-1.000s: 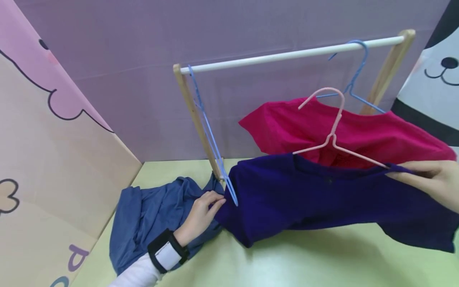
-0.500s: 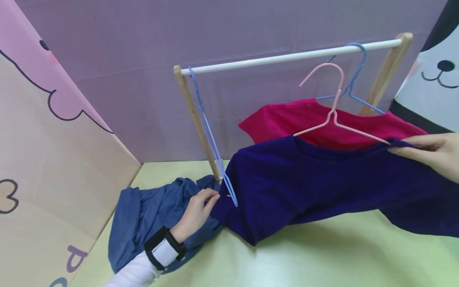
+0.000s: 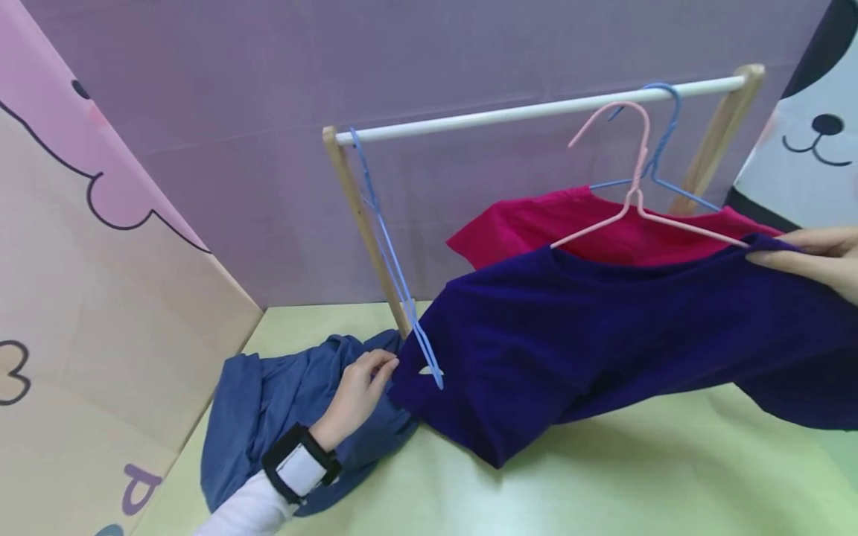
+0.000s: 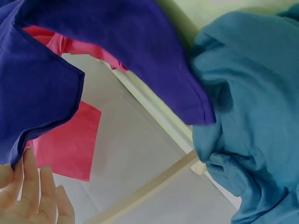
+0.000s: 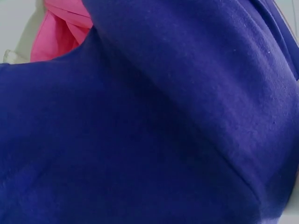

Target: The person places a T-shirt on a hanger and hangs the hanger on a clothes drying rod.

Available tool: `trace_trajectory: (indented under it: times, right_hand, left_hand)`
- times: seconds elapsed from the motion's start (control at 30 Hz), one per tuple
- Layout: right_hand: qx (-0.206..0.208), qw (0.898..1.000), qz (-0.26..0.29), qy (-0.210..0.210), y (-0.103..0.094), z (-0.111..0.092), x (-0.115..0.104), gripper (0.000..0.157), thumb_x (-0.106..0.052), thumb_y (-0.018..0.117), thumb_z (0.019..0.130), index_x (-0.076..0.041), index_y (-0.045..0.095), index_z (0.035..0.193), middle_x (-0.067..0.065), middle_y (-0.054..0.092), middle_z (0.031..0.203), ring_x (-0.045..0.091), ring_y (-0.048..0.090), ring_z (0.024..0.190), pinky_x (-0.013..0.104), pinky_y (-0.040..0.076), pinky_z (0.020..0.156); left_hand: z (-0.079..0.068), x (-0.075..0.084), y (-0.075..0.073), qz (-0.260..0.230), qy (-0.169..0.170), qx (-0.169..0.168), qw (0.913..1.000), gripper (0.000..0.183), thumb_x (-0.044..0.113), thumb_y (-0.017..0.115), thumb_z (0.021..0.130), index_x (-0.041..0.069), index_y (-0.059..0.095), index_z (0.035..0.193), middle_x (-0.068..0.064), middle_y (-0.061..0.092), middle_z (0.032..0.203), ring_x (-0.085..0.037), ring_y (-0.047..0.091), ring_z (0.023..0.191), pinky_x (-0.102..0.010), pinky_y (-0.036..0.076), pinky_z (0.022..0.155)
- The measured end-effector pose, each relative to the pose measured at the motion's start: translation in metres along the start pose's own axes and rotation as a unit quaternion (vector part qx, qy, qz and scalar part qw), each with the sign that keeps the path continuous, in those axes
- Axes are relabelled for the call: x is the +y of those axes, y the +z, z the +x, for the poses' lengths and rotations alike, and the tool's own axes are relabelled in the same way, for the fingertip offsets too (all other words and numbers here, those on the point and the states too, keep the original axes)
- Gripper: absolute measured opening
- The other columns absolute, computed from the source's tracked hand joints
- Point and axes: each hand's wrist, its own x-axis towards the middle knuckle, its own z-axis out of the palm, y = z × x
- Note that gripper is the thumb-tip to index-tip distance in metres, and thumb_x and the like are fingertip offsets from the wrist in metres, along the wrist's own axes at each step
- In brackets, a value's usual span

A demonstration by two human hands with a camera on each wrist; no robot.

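Observation:
A dark purple T-shirt (image 3: 603,327) spreads across the head view on a pink wire hanger (image 3: 633,197), whose hook stands free in front of the rail. My right hand (image 3: 821,257) pinches the shirt at its right shoulder, by the end of the hanger's arm. At the shirt's left edge, my left hand (image 3: 355,391) pinches the sleeve hem between thumb and forefinger; the left wrist view shows this grip with the other fingers (image 4: 46,191) spread. Purple cloth (image 5: 154,126) fills most of the right wrist view, where only a sliver of hand shows at the edge.
Behind stands a rack with a white rail (image 3: 509,115) and wooden posts (image 3: 369,231). A blue hanger (image 3: 395,268) hangs at its left end. Another blue hanger (image 3: 660,149) bears a crimson shirt (image 3: 529,227). A crumpled blue garment (image 3: 288,409) lies on the table at left.
The right hand has lifted the purple shirt and pink hanger, bringing the hook up near the rail. My left hand has drifted slightly left, keeping the sleeve hem.

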Motion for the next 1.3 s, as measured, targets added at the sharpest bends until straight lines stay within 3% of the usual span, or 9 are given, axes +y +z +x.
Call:
trace_trajectory:
  times: [0.23, 0.33, 0.57, 0.7, 0.97, 1.3]
  right_hand:
    - [0.027, 0.999, -0.008, -0.024, 0.001, 0.009, -0.014, 0.038, -0.005, 0.059, 0.084, -0.04, 0.065, 0.07, -0.021, 0.061, 0.057, 0.002, 0.056, 0.042, 0.018, 0.042, 0.037]
    - [0.04, 0.998, 0.003, -0.038, 0.003, 0.016, -0.022, 0.037, -0.005, 0.06, 0.083, -0.04, 0.065, 0.07, -0.02, 0.061, 0.057, 0.0, 0.056, 0.042, 0.015, 0.041, 0.038]
    - [0.03, 0.998, -0.051, 0.035, 0.012, 0.027, -0.04, 0.024, -0.025, 0.064, 0.082, -0.046, 0.062, 0.07, -0.02, 0.06, 0.055, 0.005, 0.057, 0.045, 0.019, 0.042, 0.042]
    - [0.034, 0.995, -0.092, 0.033, 0.024, 0.03, -0.046, 0.015, -0.032, 0.067, 0.078, -0.045, 0.064, 0.071, -0.024, 0.059, 0.056, 0.001, 0.055, 0.048, 0.016, 0.04, 0.046]
    - [0.048, 0.994, -0.101, -0.002, 0.047, 0.033, -0.039, 0.025, -0.031, 0.068, 0.077, -0.05, 0.059, 0.064, -0.029, 0.055, 0.054, -0.007, 0.051, 0.05, 0.01, 0.037, 0.05]
    - [0.045, 0.992, -0.113, -0.035, 0.055, 0.029, -0.025, 0.029, -0.024, 0.069, 0.077, -0.051, 0.06, 0.068, -0.035, 0.053, 0.059, -0.013, 0.046, 0.061, 0.009, 0.034, 0.053]
  left_hand:
    - [0.004, 0.004, -0.003, -0.022, -0.039, -0.033, 0.9985, 0.011, 0.006, 0.054, 0.087, 0.009, 0.064, 0.086, 0.003, 0.061, 0.078, -0.011, 0.055, 0.074, -0.025, 0.045, 0.065]
    - [0.002, 0.004, -0.002, -0.03, -0.034, -0.062, 0.997, 0.01, 0.009, 0.055, 0.087, 0.01, 0.065, 0.086, 0.005, 0.06, 0.079, -0.01, 0.055, 0.075, -0.025, 0.045, 0.067]
    - [-0.003, 0.003, -0.001, -0.027, -0.008, -0.112, 0.9933, 0.007, 0.011, 0.059, 0.085, 0.01, 0.066, 0.084, 0.006, 0.06, 0.081, -0.008, 0.054, 0.077, -0.026, 0.046, 0.071]
    - [-0.004, 0.003, -0.001, -0.024, -0.011, -0.131, 0.9911, 0.008, 0.015, 0.059, 0.085, 0.011, 0.066, 0.084, 0.006, 0.061, 0.081, -0.009, 0.054, 0.077, -0.027, 0.046, 0.069]
    - [-0.009, -0.001, -0.002, -0.025, -0.024, -0.161, 0.9864, 0.012, 0.018, 0.057, 0.087, 0.01, 0.067, 0.085, 0.007, 0.061, 0.081, -0.007, 0.054, 0.076, -0.027, 0.046, 0.068]
    - [-0.013, -0.007, -0.001, -0.024, -0.016, -0.183, 0.9827, 0.015, 0.018, 0.055, 0.088, 0.01, 0.067, 0.083, 0.005, 0.06, 0.079, -0.005, 0.053, 0.071, -0.021, 0.044, 0.063]
